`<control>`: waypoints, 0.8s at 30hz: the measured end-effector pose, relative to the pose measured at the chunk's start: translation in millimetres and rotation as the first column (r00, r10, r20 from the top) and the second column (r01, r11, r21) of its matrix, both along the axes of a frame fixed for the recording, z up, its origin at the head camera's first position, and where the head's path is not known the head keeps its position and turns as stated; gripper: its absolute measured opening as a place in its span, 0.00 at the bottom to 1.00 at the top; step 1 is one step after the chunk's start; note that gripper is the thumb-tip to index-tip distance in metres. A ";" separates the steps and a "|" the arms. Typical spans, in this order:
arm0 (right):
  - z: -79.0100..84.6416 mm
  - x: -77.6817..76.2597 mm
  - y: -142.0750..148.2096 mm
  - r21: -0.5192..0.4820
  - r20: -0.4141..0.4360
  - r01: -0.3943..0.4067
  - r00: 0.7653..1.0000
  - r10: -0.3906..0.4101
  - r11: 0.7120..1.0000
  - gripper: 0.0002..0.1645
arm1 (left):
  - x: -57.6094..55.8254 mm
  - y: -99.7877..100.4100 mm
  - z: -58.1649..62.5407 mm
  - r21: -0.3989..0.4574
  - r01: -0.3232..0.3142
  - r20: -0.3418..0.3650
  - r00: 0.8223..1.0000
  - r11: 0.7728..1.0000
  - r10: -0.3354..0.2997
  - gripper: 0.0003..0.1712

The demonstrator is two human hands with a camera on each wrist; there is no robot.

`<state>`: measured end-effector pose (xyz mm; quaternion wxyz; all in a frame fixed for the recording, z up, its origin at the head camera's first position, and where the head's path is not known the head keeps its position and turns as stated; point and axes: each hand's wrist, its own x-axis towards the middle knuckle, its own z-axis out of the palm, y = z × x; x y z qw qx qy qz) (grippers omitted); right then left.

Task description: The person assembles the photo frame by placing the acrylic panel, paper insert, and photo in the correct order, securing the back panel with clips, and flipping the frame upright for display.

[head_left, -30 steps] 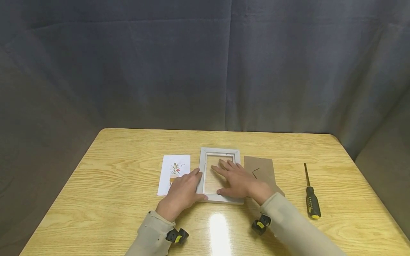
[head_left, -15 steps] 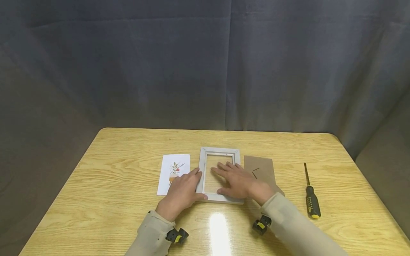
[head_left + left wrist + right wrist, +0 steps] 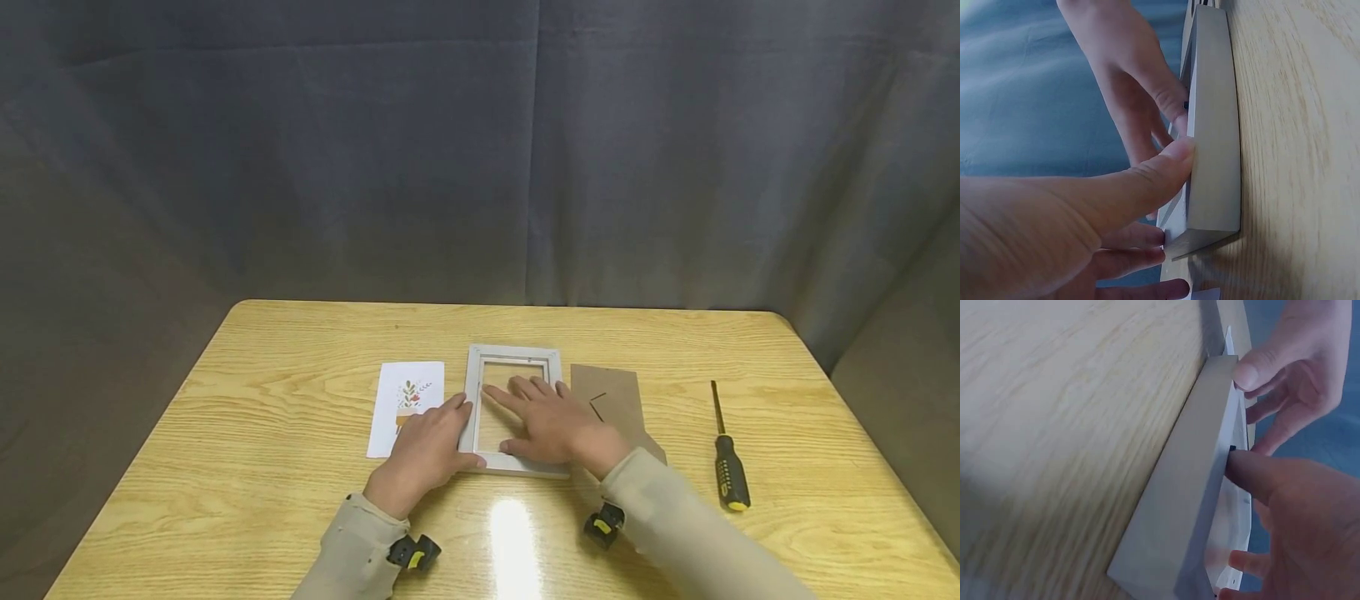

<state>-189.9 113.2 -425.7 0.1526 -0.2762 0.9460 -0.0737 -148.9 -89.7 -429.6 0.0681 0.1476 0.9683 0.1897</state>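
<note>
A light grey picture frame (image 3: 513, 351) lies flat on the table in the head view, its recess facing up. My left hand (image 3: 423, 454) holds its near left corner, thumb on the near rail and fingertips along the left rail. My right hand (image 3: 551, 425) reaches over the right rail with fingers spread inside the opening. In the right wrist view its thumb (image 3: 1257, 472) touches the inside of the near rail, beside a small black tab (image 3: 1232, 448). A white card (image 3: 386, 392) with a printed flower pot lies left of the frame, partly behind my left hand.
A brown backing board (image 3: 618, 387) with a black line on it lies right of the frame, partly under my right forearm. Farther right is a black-and-yellow screwdriver (image 3: 731, 475). The wooden table (image 3: 300, 358) ends at a dark curtain (image 3: 375, 167).
My right hand has shifted slightly left within the frame, its index finger now reaching toward the left inner edge. My left hand and the frame stay in place.
</note>
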 end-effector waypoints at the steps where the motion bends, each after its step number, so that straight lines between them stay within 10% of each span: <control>1: -0.4 0.1 -1.2 0.012 -0.007 0.001 1.000 -0.001 1.000 0.45 | 0.0 -0.1 0.0 -0.002 0.001 0.000 1.000 1.000 -0.001 0.49; 24: -6.8 -7.2 1.1 -0.144 0.001 0.019 1.000 -0.019 0.989 0.33 | -0.2 0.9 -0.3 -0.052 -0.015 -0.012 1.000 0.999 0.015 0.50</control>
